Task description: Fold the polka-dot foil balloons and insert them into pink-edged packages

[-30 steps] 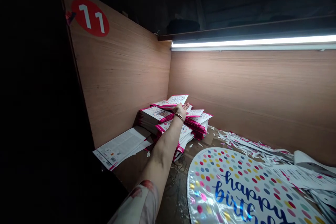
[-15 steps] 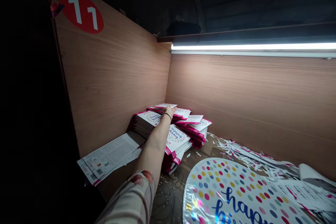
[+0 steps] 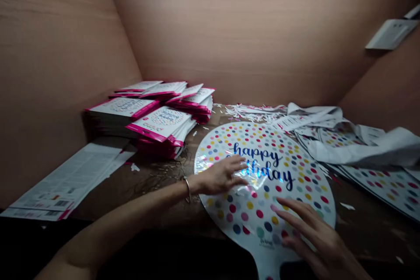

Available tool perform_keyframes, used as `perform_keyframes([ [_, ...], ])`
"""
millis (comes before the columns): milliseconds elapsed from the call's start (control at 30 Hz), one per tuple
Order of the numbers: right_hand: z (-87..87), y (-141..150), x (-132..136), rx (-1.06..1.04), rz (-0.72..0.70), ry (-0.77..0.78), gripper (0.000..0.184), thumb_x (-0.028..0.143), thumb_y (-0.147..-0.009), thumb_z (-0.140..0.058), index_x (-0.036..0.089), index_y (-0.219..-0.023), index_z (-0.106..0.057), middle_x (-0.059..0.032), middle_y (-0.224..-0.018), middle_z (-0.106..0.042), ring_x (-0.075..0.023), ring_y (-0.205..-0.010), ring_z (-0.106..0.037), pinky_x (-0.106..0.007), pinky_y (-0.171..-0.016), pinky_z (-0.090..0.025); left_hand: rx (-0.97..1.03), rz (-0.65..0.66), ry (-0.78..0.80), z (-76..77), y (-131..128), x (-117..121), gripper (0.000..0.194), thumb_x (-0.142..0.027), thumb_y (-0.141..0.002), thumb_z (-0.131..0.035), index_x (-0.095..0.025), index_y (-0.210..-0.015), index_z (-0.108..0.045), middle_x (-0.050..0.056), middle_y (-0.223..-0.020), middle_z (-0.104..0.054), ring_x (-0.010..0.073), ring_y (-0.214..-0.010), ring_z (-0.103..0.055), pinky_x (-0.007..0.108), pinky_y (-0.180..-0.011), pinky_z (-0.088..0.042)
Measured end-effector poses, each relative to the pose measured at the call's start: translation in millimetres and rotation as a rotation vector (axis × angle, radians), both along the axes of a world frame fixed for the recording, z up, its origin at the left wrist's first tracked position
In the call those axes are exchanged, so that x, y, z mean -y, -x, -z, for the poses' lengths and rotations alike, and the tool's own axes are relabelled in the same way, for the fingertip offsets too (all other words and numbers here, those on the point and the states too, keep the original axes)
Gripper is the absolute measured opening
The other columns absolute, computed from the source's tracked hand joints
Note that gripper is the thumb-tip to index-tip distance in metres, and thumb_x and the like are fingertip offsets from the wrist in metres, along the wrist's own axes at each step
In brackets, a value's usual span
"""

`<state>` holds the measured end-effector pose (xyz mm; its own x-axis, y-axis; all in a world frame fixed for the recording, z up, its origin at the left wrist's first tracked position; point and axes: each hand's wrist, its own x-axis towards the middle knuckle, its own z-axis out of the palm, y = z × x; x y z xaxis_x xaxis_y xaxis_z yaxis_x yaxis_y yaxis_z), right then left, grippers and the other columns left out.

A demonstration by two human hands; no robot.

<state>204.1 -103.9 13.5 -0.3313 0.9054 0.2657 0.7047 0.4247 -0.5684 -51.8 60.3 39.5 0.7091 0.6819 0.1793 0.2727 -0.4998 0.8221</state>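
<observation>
A flat, round foil balloon [image 3: 288, 148] with coloured dots, the blue words "happy birthday" and a tail at the bottom lies on the dark table. My left hand [image 3: 223, 176], with a bracelet at the wrist, reaches over its left half. Its fingers are spread and hold nothing; whether they touch the foil I cannot tell. Over the lower right part of the balloon is my right hand [image 3: 315, 232], slightly blurred, its fingers stretched apart with nothing in them.
Stacked white-and-pink printed packets [image 3: 160, 120] fill the back left corner. Printed sheets [image 3: 72, 179] lie along the left edge. Paper strips [image 3: 308, 118] and scraps litter the back, partly over more dotted balloons [image 3: 377, 183] at right. Wooden panels [image 3: 229, 43] enclose the table.
My left hand has come back from the packet stacks to the balloon. My right hand has come into view. The view has turned down and to the right.
</observation>
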Motion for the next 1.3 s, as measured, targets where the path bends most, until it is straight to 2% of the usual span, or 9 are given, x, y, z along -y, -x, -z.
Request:
perform_keyframes([
  [67,16.1,5.9,-11.6,0.029,-0.048,-0.015,0.036,0.032,-0.083,-0.058,0.03,-0.119,-0.057,-0.0069,-0.127,-0.052,-0.0268,-0.117,-0.046,-0.043,-0.094,-0.044,-0.239,0.221,-0.214,27.8,-20.5,35.6,0.043,-0.033,-0.083,-0.061,-0.014,-0.121,-0.054,0.015,-0.137,-0.042,0.0304,-0.132,-0.03,0.049,-0.109,-0.02],
  [200,35.4,18.5,-18.6,-0.023,-0.032,0.048,0.037,0.036,-0.076,-0.068,0.029,-0.112,-0.063,-0.0071,-0.115,-0.057,-0.0246,-0.106,-0.051,-0.039,-0.087,-0.047,-0.392,0.281,-0.348,46.8,-31.8,52.3,0.05,-0.041,-0.091,-0.046,-0.011,-0.131,-0.042,0.017,-0.143,-0.033,0.029,-0.136,-0.022,0.051,-0.111,-0.013],
  [367,42.2,24.2,-23.5,-0.123,-0.004,0.082,0.011,0.034,-0.08,-0.063,0.027,-0.085,-0.071,-0.0027,-0.085,-0.061,-0.0192,-0.084,-0.055,-0.033,-0.075,-0.045,-0.408,0.297,-0.311,44.3,-30.6,46.0,0.047,-0.039,-0.094,-0.039,-0.011,-0.132,-0.04,0.015,-0.143,-0.034,0.0249,-0.137,-0.02,0.046,-0.112,-0.009],
  [533,34.7,28.8,-44.2,-0.179,0.014,0.17,0.019,0.033,-0.082,-0.059,0.022,-0.068,-0.066,-0.0005,-0.073,-0.06,-0.0166,-0.074,-0.054,-0.031,-0.072,-0.039,-0.342,0.328,-0.196,41.6,-27.4,40.8,0.046,-0.038,-0.093,-0.043,-0.013,-0.132,-0.041,0.013,-0.144,-0.033,0.0239,-0.137,-0.019,0.043,-0.113,-0.006],
  [700,12.0,23.4,-82.8,-0.349,0.118,0.574,0.024,0.036,-0.077,-0.056,0.017,-0.063,-0.058,0.0026,-0.057,-0.052,-0.0112,-0.056,-0.045,-0.024,-0.053,-0.034,-0.318,0.368,-0.097,18.2,-15.3,27.7,0.07,-0.045,-0.072,-0.07,-0.02,-0.131,-0.042,0.009,-0.14,-0.038,0.027,-0.131,-0.032,0.036,-0.107,-0.027],
  [800,-1.6,17.1,-102.3,-0.407,0.167,0.678,0.03,0.043,-0.076,-0.056,0.016,-0.065,-0.057,0.0036,-0.054,-0.049,-0.0097,-0.051,-0.042,-0.023,-0.047,-0.032,-0.355,0.235,-0.209,10.9,-7.7,25.2,0.041,-0.034,-0.079,-0.064,-0.019,-0.116,-0.055,0.009,-0.122,-0.055,0.0251,-0.115,-0.049,0.034,-0.097,-0.038],
  [933,-14.4,1.7,-95.0,-0.295,0.088,0.425,0.028,0.041,-0.08,-0.054,0.017,-0.092,-0.064,-0.0048,-0.087,-0.064,-0.0194,-0.081,-0.057,-0.031,-0.072,-0.046,-0.369,-0.062,-0.337,21.4,4.6,24.6,0.022,-0.012,-0.085,-0.042,-0.018,-0.089,-0.063,0.004,-0.084,-0.064,0.017,-0.086,-0.06,0.029,-0.081,-0.047],
  [1067,-2.0,-30.4,-51.3,0.066,-0.126,0.022,0.066,0.038,-0.073,-0.066,0.024,-0.133,-0.043,-0.0093,-0.134,-0.046,-0.0294,-0.124,-0.039,-0.045,-0.101,-0.035,-0.309,-0.101,-0.463,33.5,26.3,26.4,0.021,-0.009,-0.083,-0.041,-0.016,-0.083,-0.062,0.005,-0.081,-0.064,0.0173,-0.083,-0.061,0.03,-0.078,-0.049],
  [1300,54.7,-81.1,-11.0,0.191,0.006,-0.418,0.041,0.009,-0.078,-0.044,0.024,-0.114,-0.059,-0.0031,-0.107,-0.065,-0.0202,-0.104,-0.057,-0.034,-0.091,-0.045,-0.265,0.093,-0.439,27.8,57.9,37.8,0.026,-0.013,-0.09,-0.036,-0.016,-0.087,-0.061,0.006,-0.093,-0.066,0.0167,-0.094,-0.059,0.03,-0.089,-0.044],
])
